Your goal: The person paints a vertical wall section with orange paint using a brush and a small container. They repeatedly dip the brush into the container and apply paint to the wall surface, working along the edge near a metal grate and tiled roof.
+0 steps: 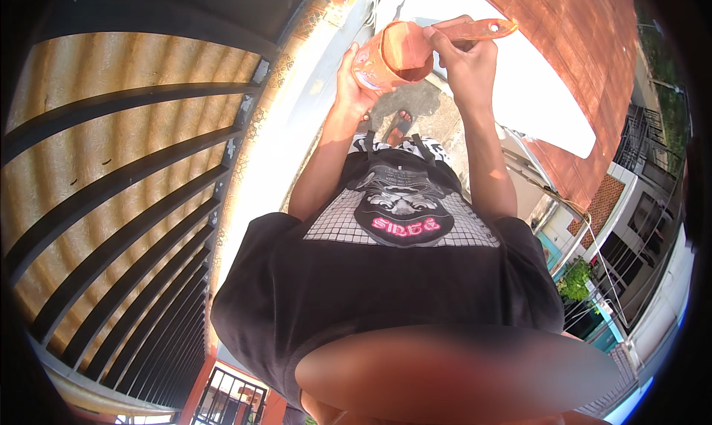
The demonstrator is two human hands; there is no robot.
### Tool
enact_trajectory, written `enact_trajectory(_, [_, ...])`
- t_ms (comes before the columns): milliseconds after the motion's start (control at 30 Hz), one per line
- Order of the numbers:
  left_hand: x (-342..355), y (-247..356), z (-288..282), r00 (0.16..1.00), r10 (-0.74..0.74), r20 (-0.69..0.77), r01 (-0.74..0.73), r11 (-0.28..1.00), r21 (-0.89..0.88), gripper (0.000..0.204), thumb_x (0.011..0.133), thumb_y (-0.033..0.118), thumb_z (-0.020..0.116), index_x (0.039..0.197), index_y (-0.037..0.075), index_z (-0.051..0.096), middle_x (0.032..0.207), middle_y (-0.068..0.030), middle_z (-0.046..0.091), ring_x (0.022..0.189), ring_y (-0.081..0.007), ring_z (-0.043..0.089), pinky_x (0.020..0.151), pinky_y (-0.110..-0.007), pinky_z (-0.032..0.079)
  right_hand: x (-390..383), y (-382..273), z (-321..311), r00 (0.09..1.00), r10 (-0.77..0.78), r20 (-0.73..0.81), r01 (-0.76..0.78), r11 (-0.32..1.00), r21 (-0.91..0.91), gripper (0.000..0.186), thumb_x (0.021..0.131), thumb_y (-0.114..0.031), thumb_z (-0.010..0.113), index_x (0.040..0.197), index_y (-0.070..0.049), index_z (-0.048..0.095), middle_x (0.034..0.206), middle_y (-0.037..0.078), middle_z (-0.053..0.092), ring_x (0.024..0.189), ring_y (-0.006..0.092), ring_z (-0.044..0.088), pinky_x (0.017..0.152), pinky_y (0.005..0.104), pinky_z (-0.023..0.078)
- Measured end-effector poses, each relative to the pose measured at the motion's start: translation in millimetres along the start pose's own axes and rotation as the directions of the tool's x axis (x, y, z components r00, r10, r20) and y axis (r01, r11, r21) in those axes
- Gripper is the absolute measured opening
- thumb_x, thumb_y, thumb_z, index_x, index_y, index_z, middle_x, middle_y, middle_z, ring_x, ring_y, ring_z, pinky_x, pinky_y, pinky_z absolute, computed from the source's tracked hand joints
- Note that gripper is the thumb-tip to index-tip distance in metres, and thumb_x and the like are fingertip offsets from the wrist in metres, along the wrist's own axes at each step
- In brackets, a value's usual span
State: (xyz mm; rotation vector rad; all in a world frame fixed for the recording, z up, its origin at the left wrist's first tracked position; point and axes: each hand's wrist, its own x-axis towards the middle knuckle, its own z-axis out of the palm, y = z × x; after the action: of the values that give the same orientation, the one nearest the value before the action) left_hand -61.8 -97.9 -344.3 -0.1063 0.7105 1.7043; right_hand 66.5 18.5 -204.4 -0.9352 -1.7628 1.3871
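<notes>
My left hand grips an orange-stained round container from its left side and underneath, holding it up at the top of the view. My right hand is closed on a flat paintbrush with an orange-coated handle that has a hole at its end. The brush head is over or in the container's mouth, coated in the same orange; how deep it sits I cannot tell. Below the container my sandalled foot shows on a grey paved floor.
Black metal railing bars curve along the left over a rippled tan surface, beside a sunlit wall edge. An orange roof fills the upper right. Wires, a green plant and buildings line the right; a barred gate is at lower left.
</notes>
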Motion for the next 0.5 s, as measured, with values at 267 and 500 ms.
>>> enact_trajectory(267, [58.6,32.0,-65.0,0.996,-0.081,-0.029,0.078,0.993,-0.092,0.066,0.103,0.057,0.038,0.145,0.009,0.052,0.129,-0.0152,0.066,0.104,-0.031,0.07,0.069,-0.045,0.061,37.5,79.2,55.8,0.946,0.324,-0.033,-0.291,0.886,0.36,0.015,0.088,-0.012,0.076,0.095,0.0,0.07,0.079,0.002,0.065,0.064,0.0082,0.049,0.06,0.0247,0.037])
enact_trajectory(500, [183.4,-15.6,-199.6,0.986,-0.164,-0.014,0.158,0.967,-0.199,0.065,0.099,0.063,0.044,0.139,0.013,0.055,0.122,-0.0126,0.067,0.096,-0.0317,0.071,0.061,-0.044,0.059,98.3,282.0,54.8,0.933,0.353,-0.07,-0.205,0.682,0.702,0.017,0.094,-0.017,0.074,0.102,-0.005,0.067,0.088,0.0,0.064,0.067,0.0092,0.054,0.061,0.0254,0.04])
